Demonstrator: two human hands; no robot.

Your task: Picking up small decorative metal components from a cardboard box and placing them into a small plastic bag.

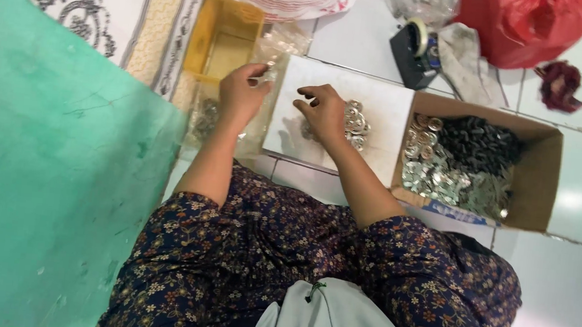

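Left hand (241, 95) pinches a clear plastic bag (273, 48) open at 11 o'clock, right hand (324, 113) curls over the silver ring pile (355, 123) on the white board (382, 101), gathering.

a flat board (381, 115) is laid on the floor, with a small pile of metal rings (354, 123) on it. to its right a cardboard box (549, 178) is set, rings and dark parts heaped inside. a plastic tray (221, 36) is placed left, a tape dispenser (413, 51) behind.
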